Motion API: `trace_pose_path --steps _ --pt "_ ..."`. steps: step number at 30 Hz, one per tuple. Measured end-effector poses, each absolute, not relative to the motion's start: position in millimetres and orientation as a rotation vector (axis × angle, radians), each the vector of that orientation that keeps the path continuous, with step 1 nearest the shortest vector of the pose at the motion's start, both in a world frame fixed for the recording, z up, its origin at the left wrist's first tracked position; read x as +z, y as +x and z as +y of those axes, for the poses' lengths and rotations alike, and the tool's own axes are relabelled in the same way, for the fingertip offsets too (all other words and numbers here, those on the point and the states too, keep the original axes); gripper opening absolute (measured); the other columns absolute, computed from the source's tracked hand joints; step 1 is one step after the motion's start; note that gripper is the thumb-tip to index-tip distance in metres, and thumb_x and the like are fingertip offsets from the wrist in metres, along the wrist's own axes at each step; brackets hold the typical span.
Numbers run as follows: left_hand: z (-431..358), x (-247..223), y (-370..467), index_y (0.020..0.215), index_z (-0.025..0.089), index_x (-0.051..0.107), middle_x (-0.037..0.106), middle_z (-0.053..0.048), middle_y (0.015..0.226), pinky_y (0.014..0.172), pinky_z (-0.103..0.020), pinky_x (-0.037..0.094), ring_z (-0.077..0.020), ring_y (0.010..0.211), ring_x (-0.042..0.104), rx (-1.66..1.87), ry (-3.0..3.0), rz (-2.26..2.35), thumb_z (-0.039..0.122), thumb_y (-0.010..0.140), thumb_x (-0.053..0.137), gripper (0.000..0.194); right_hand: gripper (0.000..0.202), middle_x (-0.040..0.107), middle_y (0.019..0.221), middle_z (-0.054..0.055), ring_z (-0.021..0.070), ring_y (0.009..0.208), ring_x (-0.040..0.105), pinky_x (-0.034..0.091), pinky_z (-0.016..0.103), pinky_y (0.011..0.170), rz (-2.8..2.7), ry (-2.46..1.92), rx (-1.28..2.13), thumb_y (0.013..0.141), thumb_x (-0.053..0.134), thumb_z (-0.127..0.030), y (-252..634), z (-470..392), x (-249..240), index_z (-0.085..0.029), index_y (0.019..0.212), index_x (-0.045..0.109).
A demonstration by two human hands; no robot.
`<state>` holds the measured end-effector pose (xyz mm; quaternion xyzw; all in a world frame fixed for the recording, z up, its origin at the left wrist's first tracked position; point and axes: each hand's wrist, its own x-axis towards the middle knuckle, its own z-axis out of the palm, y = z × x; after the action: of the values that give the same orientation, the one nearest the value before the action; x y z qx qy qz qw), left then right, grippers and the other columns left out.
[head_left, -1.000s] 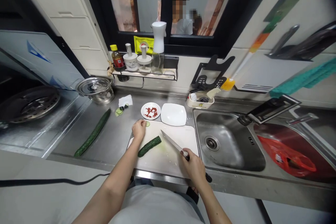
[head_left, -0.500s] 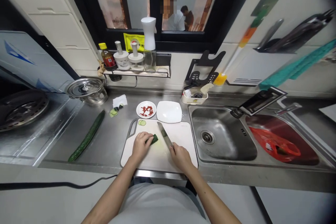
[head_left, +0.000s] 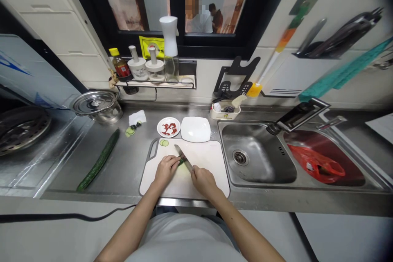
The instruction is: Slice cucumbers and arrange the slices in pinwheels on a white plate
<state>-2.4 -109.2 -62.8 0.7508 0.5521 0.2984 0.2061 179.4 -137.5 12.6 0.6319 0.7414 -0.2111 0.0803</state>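
Note:
On the white cutting board (head_left: 208, 172), my left hand (head_left: 166, 169) is closed on a short dark green cucumber piece (head_left: 181, 161), which shows only partly past the fingertips. My right hand (head_left: 202, 180) grips the handle of a knife (head_left: 186, 160). The blade slants up and left, lying over the cucumber piece close to the left fingertips. Two or so pale slices (head_left: 164, 143) rest at the board's upper left. Behind the board stand a round plate of red pieces (head_left: 168, 127) and a white squarish plate (head_left: 195, 129).
A whole cucumber (head_left: 98, 161) lies on the left counter, near cucumber scraps (head_left: 130, 131) and a tissue (head_left: 137, 117). A lidded pot (head_left: 100, 106) stands behind. At right are the sink (head_left: 258, 155) and a red bag (head_left: 316, 163). A condiment shelf (head_left: 159, 85) hangs at the wall.
My right hand has moved left with the knife, bringing the blade from beside the cucumber piece to over it. The camera view has shifted slightly.

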Motion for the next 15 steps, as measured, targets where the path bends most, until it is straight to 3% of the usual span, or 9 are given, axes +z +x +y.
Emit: trace_pose_path --steps 15 --pt "-108.0 -67.0 -3.6 0.104 0.023 0.070 0.067 -0.005 0.095 0.082 -0.031 0.047 -0.0177 0.090 0.059 0.867 2.115 1.506 0.026 0.092 0.050 0.023 0.031 0.069 0.094 0.015 0.0234 0.091 0.065 0.042 0.029 0.071 2.204 1.822 -0.673 0.095 0.032 -0.017 179.8 -137.5 18.7 -0.012 0.108 0.059"
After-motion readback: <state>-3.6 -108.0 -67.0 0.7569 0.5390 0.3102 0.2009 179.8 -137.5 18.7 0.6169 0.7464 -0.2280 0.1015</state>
